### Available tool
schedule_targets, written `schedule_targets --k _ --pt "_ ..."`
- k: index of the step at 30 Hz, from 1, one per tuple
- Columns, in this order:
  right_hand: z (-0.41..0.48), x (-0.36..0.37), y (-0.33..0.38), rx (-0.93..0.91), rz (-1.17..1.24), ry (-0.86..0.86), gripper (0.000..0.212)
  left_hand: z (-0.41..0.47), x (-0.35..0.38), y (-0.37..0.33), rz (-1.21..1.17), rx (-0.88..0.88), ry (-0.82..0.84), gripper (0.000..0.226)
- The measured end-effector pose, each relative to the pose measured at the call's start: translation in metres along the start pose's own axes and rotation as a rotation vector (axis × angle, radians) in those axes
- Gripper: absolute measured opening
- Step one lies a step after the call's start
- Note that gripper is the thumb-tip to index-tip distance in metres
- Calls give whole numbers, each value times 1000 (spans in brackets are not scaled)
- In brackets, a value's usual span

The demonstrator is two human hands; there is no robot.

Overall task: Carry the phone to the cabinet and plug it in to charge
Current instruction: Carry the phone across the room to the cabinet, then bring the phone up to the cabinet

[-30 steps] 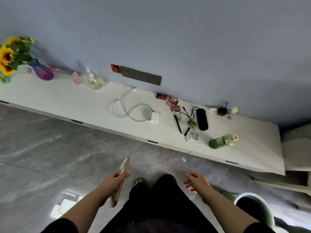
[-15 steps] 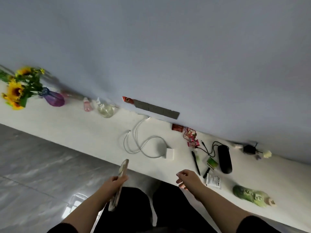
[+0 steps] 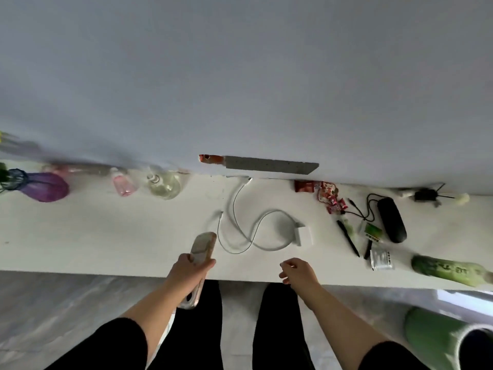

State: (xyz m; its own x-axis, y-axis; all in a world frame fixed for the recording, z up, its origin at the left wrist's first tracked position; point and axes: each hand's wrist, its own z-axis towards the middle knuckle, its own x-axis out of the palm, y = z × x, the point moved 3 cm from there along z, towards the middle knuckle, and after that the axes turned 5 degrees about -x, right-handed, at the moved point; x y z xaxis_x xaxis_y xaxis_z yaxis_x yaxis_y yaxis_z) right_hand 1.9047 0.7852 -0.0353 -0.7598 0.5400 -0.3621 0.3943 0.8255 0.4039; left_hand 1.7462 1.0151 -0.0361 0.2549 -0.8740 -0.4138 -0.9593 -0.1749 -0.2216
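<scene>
Gripping a phone (image 3: pixel 200 259) over the cabinet's (image 3: pixel 106 236) front edge, left hand (image 3: pixel 190 273), right hand (image 3: pixel 297 271) empty, loosely curled, white charging cable (image 3: pixel 248 228) just beyond.

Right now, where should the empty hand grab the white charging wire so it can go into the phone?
Probably pinch the small free plug tip of the white cable, coming from above with the right hand. That end lies loose on the cabinet top, pointing away from the person, near the phone in the left hand. The other end runs into the white charger block.
</scene>
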Motion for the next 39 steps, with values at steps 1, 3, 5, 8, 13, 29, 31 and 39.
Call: schedule_targets --k 1,3,5,8,13,29,31,39 --pt "3 9 -3 7 -29 -18 17 12 0 -1 29 -10 -11 69" --pt "12 25 -8 1 -94 -32 15 34 3 -2 79 -29 -74 72" --pt "28 39 -11 -14 -151 -21 14 55 7 -2 129 -42 -152 71" --pt "70 55 -15 -74 -283 -41 38 92 15 -3 169 -59 -245 68" --pt "128 83 -25 -169 -608 -29 101 147 38 -2 200 -6 -363 71" --pt "169 116 -54 -214 -921 -13 140 183 83 17 209 199 -648 93" --pt "170 116 -53 -212 -922 -4 140 182 84 17 229 191 -591 95" --pt "142 82 -54 -520 -686 -161 78 124 98 -5 138 303 -434 83"
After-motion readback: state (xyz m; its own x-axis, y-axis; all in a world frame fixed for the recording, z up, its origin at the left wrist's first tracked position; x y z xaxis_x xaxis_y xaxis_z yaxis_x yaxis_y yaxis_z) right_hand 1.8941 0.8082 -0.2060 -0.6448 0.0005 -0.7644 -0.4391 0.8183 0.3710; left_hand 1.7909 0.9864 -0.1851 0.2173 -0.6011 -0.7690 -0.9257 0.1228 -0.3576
